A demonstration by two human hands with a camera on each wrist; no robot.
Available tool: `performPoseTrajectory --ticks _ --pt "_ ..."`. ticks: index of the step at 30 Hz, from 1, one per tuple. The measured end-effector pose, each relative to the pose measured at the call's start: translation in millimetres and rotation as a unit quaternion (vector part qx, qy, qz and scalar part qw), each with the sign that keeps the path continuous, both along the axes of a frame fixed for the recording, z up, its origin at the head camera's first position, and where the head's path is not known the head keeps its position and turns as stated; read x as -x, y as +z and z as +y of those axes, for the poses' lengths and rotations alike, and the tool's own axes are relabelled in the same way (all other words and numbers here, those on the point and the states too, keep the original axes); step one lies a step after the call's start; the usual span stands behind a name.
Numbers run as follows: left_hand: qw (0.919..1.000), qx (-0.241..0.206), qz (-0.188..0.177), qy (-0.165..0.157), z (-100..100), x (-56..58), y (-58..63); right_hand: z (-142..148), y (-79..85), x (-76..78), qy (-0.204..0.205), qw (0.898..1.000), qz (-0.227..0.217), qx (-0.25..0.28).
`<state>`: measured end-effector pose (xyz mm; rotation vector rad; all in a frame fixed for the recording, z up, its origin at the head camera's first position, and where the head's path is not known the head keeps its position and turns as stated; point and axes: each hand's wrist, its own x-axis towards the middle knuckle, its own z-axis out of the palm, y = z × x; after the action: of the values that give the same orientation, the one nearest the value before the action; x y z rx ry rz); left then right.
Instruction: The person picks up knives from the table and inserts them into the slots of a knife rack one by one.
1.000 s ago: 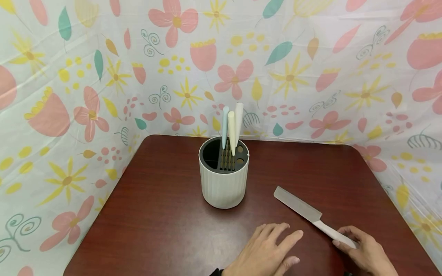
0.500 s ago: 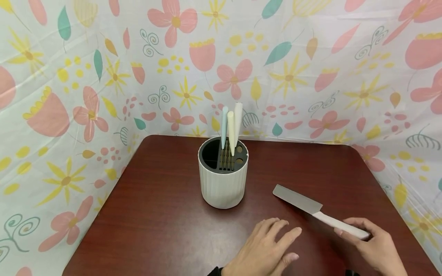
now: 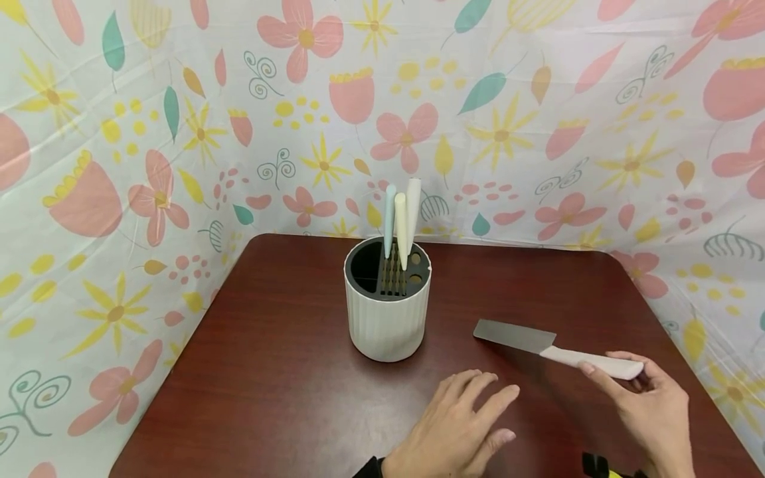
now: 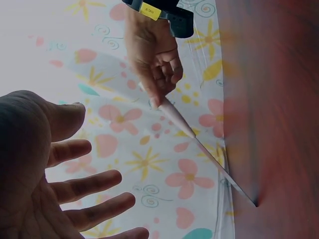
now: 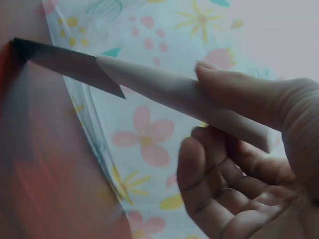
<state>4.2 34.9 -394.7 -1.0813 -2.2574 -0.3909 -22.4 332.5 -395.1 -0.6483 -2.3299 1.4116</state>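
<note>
My right hand (image 3: 651, 398) pinches the white handle of a cleaver (image 3: 516, 335) between thumb and fingers. The handle is raised and the broad grey blade slants down to the left; in the left wrist view the blade's far end (image 4: 255, 203) is at or close to the tabletop. In the right wrist view the thumb lies over the handle (image 5: 164, 84), with fingers beneath it. My left hand (image 3: 451, 428) has its fingers spread and holds nothing, low over or on the table; contact cannot be told. Left of the cleaver stands a white ribbed knife holder (image 3: 387, 332).
Three handles stand in the holder's slots: light blue (image 3: 389, 219), cream (image 3: 401, 226) and white (image 3: 414, 206). Its black top also has a large compartment and round holes. A flowered cloth (image 3: 502, 133) hangs behind and beside the dark red-brown table (image 3: 269, 398).
My right hand has lifted the cleaver's handle up and slightly right, tilting the cleaver; its blade end stays at nearly the same place. The left hand has shifted only slightly.
</note>
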Motion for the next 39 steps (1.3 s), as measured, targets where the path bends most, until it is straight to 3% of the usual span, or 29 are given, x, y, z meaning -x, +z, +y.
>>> performPoseTrajectory --ticks 4,9,16,21,26,29,35,39 --pt "1.0 -0.006 0.003 0.002 -0.6 2.0 2.2 -12.0 7.8 9.9 -0.036 0.998 0.051 0.026" --pt "0.9999 -0.016 -0.005 0.002 -1.0 4.6 5.6 -26.9 12.5 20.5 -0.021 0.989 0.146 0.019" --pt "0.9994 -0.021 -0.028 -0.003 -2.9 5.2 8.0 -49.5 21.1 33.8 0.063 0.952 0.276 0.12" --pt "0.9993 -0.029 -0.022 0.001 -3.0 6.5 9.6 -60.3 29.6 39.1 0.115 0.934 0.308 0.143" --pt "0.9985 -0.05 -0.005 0.019 -4.8 8.8 13.1 -68.1 36.3 38.9 0.141 0.929 0.319 0.126" --pt "0.9978 -0.06 -0.001 0.03 -6.5 11.6 17.4 -73.1 39.8 38.7 0.153 0.919 0.342 0.124" --pt "0.9962 -0.079 0.01 0.034 -10.4 18.4 27.8 -87.1 54.5 35.9 0.191 0.883 0.416 0.105" --pt "0.9949 -0.093 0.018 0.034 -11.9 23.0 33.9 -96.7 70.6 32.3 0.193 0.883 0.422 0.066"
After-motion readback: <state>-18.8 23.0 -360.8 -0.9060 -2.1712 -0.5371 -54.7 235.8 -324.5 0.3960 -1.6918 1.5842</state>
